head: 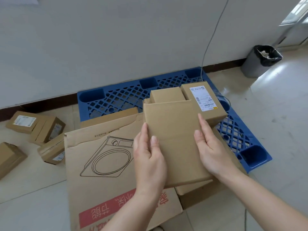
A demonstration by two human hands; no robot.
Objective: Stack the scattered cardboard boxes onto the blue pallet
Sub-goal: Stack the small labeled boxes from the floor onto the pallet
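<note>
I hold a plain brown cardboard box (173, 130) in front of me, above the near part of the blue pallet (120, 95). My left hand (149, 157) grips its left edge, thumb on top. My right hand (211, 147) grips its right edge the same way. Beyond it on the pallet sit a box with a white shipping label (203, 99) and a smaller plain box (166, 95), side by side. Several small labelled boxes (38, 127) lie scattered on the floor at the left.
A large flattened carton with a washing-machine drawing (103, 157) lies on the floor, overlapping the pallet's near edge. A grey bin with a black liner (260, 60) stands at the back right by the wall. A thin cable (211, 39) hangs down to the pallet.
</note>
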